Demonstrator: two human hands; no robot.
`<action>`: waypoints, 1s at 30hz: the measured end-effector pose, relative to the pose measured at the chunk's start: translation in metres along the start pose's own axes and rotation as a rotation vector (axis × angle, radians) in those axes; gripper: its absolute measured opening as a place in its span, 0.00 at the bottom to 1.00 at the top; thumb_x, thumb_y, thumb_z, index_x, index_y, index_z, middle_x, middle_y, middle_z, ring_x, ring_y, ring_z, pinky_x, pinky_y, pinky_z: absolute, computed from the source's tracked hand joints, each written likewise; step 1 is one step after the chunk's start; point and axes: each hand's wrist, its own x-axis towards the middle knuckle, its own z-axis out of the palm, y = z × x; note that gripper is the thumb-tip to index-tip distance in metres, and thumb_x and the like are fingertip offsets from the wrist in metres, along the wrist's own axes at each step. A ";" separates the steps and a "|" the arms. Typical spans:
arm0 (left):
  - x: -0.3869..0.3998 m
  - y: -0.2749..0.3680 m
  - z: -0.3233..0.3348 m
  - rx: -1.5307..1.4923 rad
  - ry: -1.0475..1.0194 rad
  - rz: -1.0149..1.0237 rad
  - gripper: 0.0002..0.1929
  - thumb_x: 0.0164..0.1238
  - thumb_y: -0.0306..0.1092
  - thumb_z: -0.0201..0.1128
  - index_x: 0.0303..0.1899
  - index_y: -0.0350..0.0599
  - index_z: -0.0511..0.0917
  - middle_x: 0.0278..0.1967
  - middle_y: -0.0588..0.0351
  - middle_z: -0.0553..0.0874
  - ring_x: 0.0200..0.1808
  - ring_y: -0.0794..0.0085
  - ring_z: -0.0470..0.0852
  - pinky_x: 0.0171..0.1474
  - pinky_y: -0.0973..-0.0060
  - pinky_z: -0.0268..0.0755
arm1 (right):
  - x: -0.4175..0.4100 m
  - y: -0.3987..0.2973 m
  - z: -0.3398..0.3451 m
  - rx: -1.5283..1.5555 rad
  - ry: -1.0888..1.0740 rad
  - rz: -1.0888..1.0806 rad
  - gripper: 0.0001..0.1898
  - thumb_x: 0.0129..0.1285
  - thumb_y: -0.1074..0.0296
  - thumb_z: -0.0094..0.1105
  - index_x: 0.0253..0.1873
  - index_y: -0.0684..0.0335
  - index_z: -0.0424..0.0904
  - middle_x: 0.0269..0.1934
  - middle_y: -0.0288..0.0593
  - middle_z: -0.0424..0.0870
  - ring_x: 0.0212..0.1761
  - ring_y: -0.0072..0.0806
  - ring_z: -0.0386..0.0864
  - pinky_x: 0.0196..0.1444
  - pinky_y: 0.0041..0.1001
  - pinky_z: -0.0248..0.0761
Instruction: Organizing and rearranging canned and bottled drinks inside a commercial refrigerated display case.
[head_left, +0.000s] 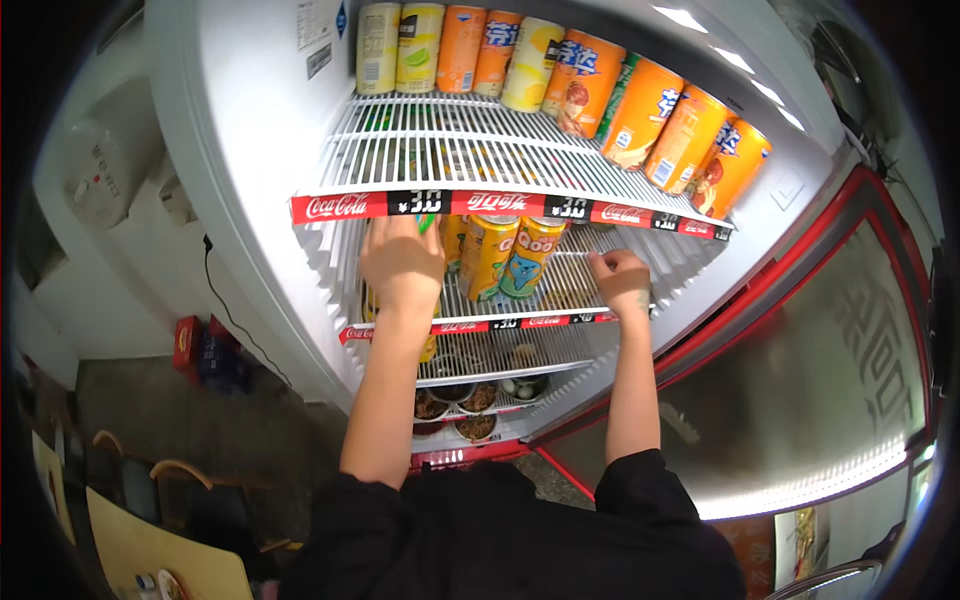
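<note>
A wire-shelved drinks cooler stands open before me. My left hand (403, 262) reaches under the front edge of the upper wire shelf (450, 180), and a bit of something green shows at its fingertips; whether it grips that thing is hidden. Just right of it, yellow Qoo cans (531, 259) stand upright on the second shelf. My right hand (624, 281) is over the right part of that shelf, near its front rail, with fingers curled; no object shows in it. Orange Fanta cans (589, 82) and pale yellow cans (376, 49) are lined up on the upper shelf.
Red price rails (337, 206) edge the shelves. Lower down are bowls of food (477, 427) and a bowl of eggs (525, 388). The cooler's red-framed glass door (795, 360) hangs open at right. A wooden table (165, 547) and chairs stand at lower left.
</note>
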 end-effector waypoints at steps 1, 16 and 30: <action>-0.011 0.004 -0.006 -0.077 0.075 0.023 0.27 0.72 0.35 0.80 0.71 0.46 0.85 0.65 0.40 0.92 0.64 0.39 0.91 0.63 0.47 0.86 | -0.001 0.000 -0.001 0.001 -0.002 -0.005 0.24 0.74 0.47 0.76 0.40 0.68 0.94 0.45 0.59 0.95 0.48 0.60 0.92 0.56 0.52 0.84; -0.083 0.013 -0.082 -0.359 0.045 0.340 0.26 0.59 0.23 0.86 0.59 0.45 0.86 0.58 0.51 0.96 0.50 0.52 0.94 0.52 0.59 0.86 | 0.001 -0.002 -0.003 -0.030 0.036 -0.046 0.25 0.76 0.45 0.75 0.43 0.68 0.96 0.45 0.59 0.97 0.46 0.58 0.94 0.53 0.48 0.85; -0.111 0.054 -0.105 -0.652 -0.060 0.716 0.21 0.62 0.30 0.85 0.57 0.50 0.88 0.56 0.61 0.97 0.27 0.73 0.81 0.30 0.72 0.76 | -0.154 -0.084 -0.054 0.456 0.176 -0.594 0.51 0.53 0.71 0.92 0.84 0.67 0.77 0.78 0.62 0.83 0.41 0.33 0.88 0.36 0.29 0.83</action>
